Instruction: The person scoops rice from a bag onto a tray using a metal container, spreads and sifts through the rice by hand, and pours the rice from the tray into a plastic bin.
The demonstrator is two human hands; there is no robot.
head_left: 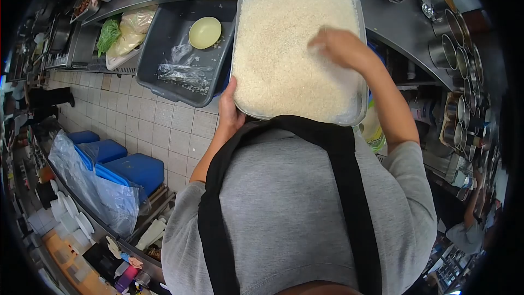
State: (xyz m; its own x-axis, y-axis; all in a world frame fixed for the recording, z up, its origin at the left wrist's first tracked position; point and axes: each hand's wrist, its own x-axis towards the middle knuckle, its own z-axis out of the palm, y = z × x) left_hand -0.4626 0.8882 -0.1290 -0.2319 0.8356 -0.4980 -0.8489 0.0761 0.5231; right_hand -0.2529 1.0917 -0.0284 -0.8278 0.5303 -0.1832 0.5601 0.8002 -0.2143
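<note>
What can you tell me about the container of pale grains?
The container is a rectangular tub with rounded corners, apparently clear plastic, well filled with rice-like grains. Its open top faces up; its far part lies over the metal counter. The left hand holds its near-left side; the right hand, blurred, is over the grains, contact unclear.

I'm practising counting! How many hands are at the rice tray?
2: the left hand holds the tray near its lower-left corner; the right hand, blurred, is over the rice. No others show there.
</note>
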